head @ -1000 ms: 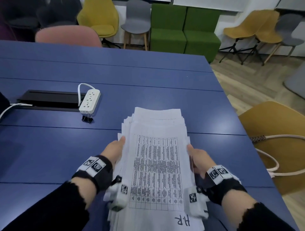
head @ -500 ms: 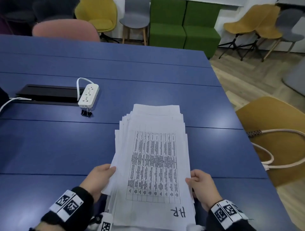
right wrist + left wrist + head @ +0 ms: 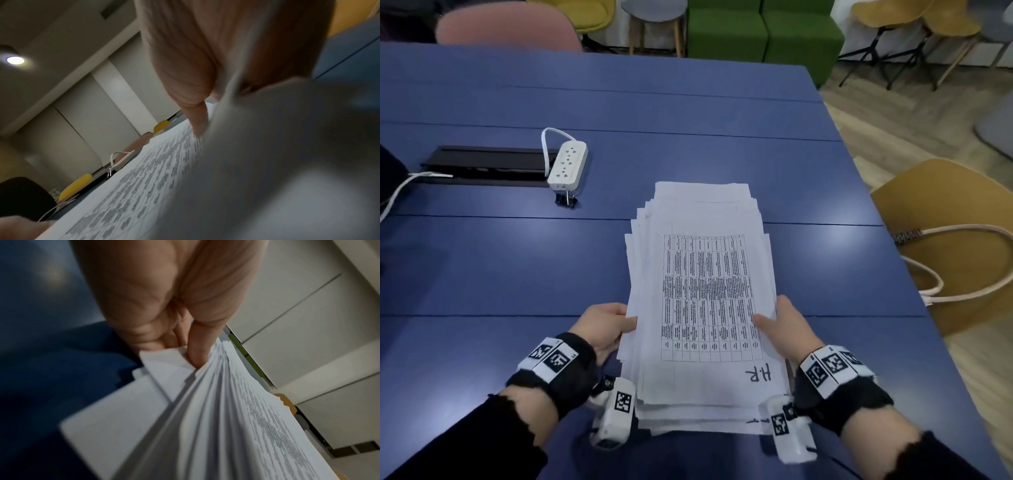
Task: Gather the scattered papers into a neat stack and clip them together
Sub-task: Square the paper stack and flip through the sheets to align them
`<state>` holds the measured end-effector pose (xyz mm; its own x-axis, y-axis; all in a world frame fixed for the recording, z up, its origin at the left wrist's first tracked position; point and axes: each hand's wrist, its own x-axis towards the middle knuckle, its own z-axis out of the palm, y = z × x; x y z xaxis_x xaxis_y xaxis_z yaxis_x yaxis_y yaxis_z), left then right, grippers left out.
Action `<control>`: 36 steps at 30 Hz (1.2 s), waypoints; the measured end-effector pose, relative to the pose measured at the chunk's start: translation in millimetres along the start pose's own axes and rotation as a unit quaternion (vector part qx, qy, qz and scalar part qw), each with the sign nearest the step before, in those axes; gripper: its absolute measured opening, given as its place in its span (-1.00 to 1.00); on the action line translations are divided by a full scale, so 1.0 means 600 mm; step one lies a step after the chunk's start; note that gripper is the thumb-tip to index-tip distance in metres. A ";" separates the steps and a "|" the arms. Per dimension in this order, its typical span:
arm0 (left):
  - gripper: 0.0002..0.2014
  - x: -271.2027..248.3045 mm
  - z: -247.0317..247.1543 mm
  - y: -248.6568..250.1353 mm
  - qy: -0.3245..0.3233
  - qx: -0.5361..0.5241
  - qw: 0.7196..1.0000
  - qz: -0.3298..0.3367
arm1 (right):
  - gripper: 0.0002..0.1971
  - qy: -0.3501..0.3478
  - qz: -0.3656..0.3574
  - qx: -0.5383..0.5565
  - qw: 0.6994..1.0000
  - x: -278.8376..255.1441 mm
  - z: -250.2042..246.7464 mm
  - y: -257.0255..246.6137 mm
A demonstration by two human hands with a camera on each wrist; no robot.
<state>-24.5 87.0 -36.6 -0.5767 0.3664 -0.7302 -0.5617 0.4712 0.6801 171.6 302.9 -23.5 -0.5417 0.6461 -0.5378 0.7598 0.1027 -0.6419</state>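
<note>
A thick pile of white papers point(image 3: 705, 274) lies lengthwise on the blue table point(image 3: 482, 267), its top sheet printed with a table and marked "H.R". The sheets are fanned unevenly at the far end and the left side. My left hand point(image 3: 607, 323) grips the pile's left edge, thumb on top, fingers under the sheets point(image 3: 205, 402). My right hand point(image 3: 782, 325) grips the right edge, thumb lying on the top sheet point(image 3: 144, 170). A black binder clip point(image 3: 567, 199) sits on the table at the near end of a white power strip point(image 3: 567, 165), left of the pile.
A black cable tray point(image 3: 486, 166) is set into the table at the left, with a white cable point(image 3: 400, 192) beside it. A yellow chair point(image 3: 959, 246) carrying a white cord stands at the table's right edge. More chairs and a green sofa point(image 3: 760, 31) stand beyond the far edge.
Both hands slid back along the pile's sides toward me, then took hold of its edges with thumbs on top. The pile's near end now looks lifted slightly.
</note>
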 end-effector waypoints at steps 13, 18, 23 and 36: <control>-0.79 -0.005 0.003 -0.006 -0.013 0.043 0.998 0.034 | -0.74 -0.046 0.028 -0.001 0.999 0.002 -0.025 0.018; -0.73 0.003 -0.003 -0.013 -0.008 0.050 0.998 0.029 | -0.66 -0.080 0.043 0.053 0.994 0.002 -0.028 0.034; -0.95 -0.004 -0.002 -0.012 0.004 0.053 0.998 0.040 | -0.76 -0.015 0.018 0.048 0.999 -0.005 -0.014 0.030; -0.90 0.037 -0.003 0.067 0.002 -0.017 0.999 0.045 | -0.80 0.022 -0.010 -0.042 0.999 0.028 -0.039 -0.002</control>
<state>-60.8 112.4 -25.4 -0.6281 0.4029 -0.6658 -0.5278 0.4082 0.7449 170.3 331.4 -18.9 -0.5420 0.6762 -0.4990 0.7775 0.1781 -0.6031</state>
